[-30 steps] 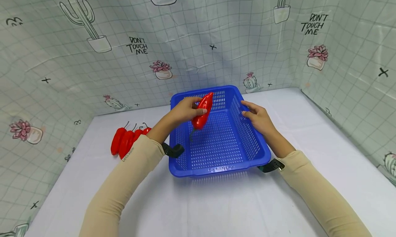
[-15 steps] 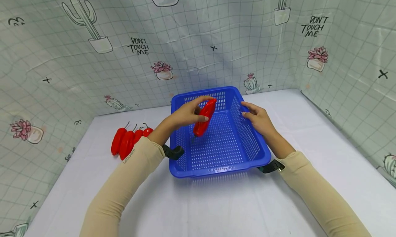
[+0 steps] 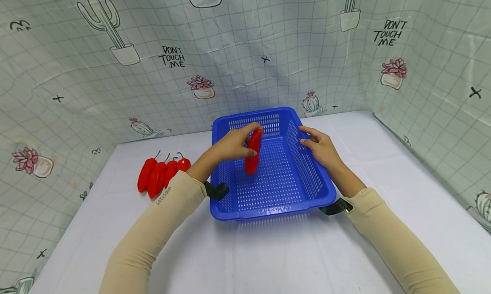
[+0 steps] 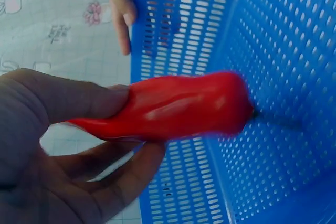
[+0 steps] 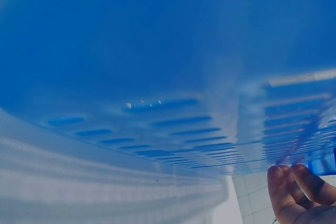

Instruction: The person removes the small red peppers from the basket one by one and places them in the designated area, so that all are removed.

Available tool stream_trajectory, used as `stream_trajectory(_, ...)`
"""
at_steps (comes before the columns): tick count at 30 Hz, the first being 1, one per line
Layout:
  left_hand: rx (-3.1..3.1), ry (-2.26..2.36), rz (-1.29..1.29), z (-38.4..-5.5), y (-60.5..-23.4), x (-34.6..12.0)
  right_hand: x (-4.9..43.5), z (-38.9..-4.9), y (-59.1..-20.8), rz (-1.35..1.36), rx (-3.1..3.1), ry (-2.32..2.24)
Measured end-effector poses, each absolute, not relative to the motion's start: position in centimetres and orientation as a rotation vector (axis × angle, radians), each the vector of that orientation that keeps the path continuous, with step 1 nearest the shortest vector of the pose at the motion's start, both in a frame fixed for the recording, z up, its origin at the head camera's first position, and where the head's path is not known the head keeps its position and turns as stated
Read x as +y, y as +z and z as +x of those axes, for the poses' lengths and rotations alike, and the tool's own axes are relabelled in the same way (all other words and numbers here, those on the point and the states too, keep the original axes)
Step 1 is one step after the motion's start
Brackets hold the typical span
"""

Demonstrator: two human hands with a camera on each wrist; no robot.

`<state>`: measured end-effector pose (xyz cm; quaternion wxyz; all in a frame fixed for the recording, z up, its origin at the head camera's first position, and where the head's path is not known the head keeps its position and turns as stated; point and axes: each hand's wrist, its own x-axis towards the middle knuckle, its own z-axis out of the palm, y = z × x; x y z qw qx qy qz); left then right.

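Note:
A long red pepper (image 3: 252,159) hangs stem-down inside the blue plastic basket (image 3: 268,212), above its floor. My left hand (image 3: 233,145) holds it between thumb and fingers; in the left wrist view the pepper (image 4: 194,106) shows its dark stem pointing at the basket's mesh. On the basket's right side, my right hand (image 3: 323,150) grips the rim, thumb on the inner side. Fingertips of the right hand (image 5: 302,192) appear low in the right wrist view, against the outer wall. Several more red peppers (image 3: 156,180) lie side by side left of the basket, stems pointing away.
A white-covered table (image 3: 264,255) bears everything. Behind it and along both sides hangs a cloth (image 3: 238,38) printed with grid lines and cacti. My left forearm sleeve (image 3: 153,226) passes close to the loose peppers.
The held pepper has moved lower into the basket and turned from slanted to nearly upright, with the left hand following it down. The right hand and basket stay in place.

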<state>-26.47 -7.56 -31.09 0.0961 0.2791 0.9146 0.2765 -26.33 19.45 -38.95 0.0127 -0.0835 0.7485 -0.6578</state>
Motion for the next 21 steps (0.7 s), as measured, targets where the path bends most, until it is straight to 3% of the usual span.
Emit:
stream_trajectory(6, 2.814, 0.739, 0.829, -26.4, -30.7, -7.6, 19.5, -26.2, -38.8, -0.248, 2.338, -2.062)
stream_trajectory(13, 2.661, 0.191, 0.737, -25.2, -30.0, -6.8, 19.6, -26.1, -38.7, -0.253, 2.342, -2.061)
stream_trajectory(21, 2.422, -0.314, 0.684, -23.3, -32.6, -4.5, 19.5, -25.9, -38.7, -0.231, 2.348, -2.034)
